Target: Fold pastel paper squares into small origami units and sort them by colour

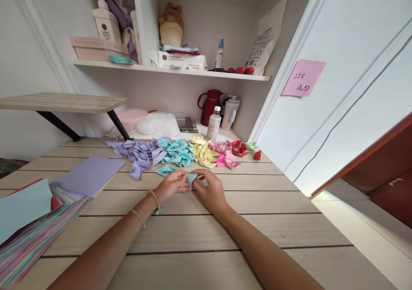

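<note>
My left hand [172, 185] and my right hand [209, 189] meet over the wooden table [225, 230], and both pinch a small folded piece of light blue paper [192, 179]. Just beyond the hands lies a finished teal paper boat [165, 170]. Further back runs a row of folded paper boats: purple ones [138, 155], teal ones [176, 152], yellow ones [202, 152], pink ones [225, 156] and red ones [240, 148]. A beaded bracelet sits on my left wrist.
A thick stack of coloured paper sheets [35, 221] lies at the left, with a purple sheet [88, 175] on top. A plastic bottle [213, 123], red kettle [210, 106] and shelves stand at the back. A pink sticky note [303, 78] hangs on the right wall.
</note>
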Motion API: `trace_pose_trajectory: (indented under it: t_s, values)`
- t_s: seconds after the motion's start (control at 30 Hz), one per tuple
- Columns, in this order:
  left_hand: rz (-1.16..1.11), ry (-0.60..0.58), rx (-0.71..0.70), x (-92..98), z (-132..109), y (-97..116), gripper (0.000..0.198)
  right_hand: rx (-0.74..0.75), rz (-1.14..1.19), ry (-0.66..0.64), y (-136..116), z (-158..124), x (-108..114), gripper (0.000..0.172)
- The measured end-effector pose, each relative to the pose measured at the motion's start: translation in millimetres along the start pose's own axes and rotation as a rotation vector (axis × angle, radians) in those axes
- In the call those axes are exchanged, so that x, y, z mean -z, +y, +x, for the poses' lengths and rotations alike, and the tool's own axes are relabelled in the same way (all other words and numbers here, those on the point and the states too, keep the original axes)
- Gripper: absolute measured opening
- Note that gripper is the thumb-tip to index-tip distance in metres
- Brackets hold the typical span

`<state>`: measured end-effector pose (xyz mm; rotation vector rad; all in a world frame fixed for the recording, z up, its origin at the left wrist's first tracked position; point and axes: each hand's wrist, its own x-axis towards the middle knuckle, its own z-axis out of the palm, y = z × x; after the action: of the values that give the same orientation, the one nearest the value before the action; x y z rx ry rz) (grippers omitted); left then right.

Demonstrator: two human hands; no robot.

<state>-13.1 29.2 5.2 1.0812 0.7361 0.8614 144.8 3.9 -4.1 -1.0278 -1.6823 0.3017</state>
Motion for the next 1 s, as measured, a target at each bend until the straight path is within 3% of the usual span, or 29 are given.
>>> trace_pose_trajectory:
  t_s: [0.2, 0.6, 0.77, 1.0]
  values:
    - [-0.031, -0.035, -0.001, -2.6, -2.8, 1.1, 0.032, 0.183, 0.027, -0.029, 1.0, -0.3, -0.4, 0.027]
    - [0.085, -0.024, -0.004, -0.2, -1.2, -0.5, 0.041, 0.004, 0.078, -0.081, -0.3, 1.3, 4.2, 0.026]
    - [0.199, 0.031, -0.084, -6.8, -2.8, -5.9, 0.045, -0.068, -0.001, -0.015, 2.7, 0.1, 1.9, 0.018]
    - [0.287, 0.115, -0.135, -10.9, -3.5, -7.9, 0.049, -0.143, 0.032, 0.07, 0.3, 0.1, -0.3, 0.02]
